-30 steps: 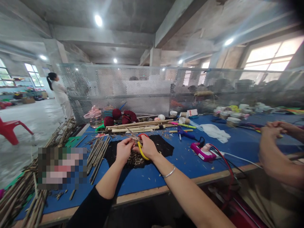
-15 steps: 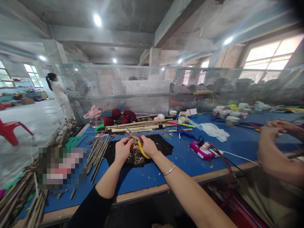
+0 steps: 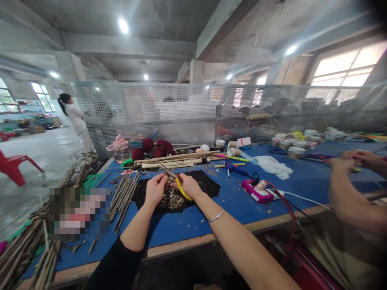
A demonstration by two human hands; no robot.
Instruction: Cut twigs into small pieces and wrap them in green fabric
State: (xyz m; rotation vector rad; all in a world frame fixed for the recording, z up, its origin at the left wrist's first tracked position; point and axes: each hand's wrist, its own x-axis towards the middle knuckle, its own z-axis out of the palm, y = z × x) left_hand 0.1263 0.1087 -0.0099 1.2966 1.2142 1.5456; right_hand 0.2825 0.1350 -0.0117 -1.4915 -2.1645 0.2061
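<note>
Yellow-handled scissors (image 3: 183, 191) are in my right hand (image 3: 190, 187), their blades pointing up and left past my left fingertips. My left hand (image 3: 155, 190) is pinched closed close beside the blades; what sits between its fingers is too small to make out. Under both hands lies a heap of short cut twig pieces (image 3: 173, 199) on a black cloth (image 3: 209, 184). Left of the cloth, thin brown sticks (image 3: 123, 196) are laid side by side on the blue table (image 3: 193, 229).
Longer twigs (image 3: 22, 249) pile up at the left edge. Behind the cloth are pale rods (image 3: 169, 164) and dark red yarn balls (image 3: 163, 149). A blue glue gun (image 3: 237, 169), a purple power strip (image 3: 256, 192) and cables lie to the right, near a co-worker's arms (image 3: 347, 185).
My left hand has shifted slightly left, away from the scissors, showing more of the twig pieces between my hands. The right hand stays nearly in place with the scissors.
</note>
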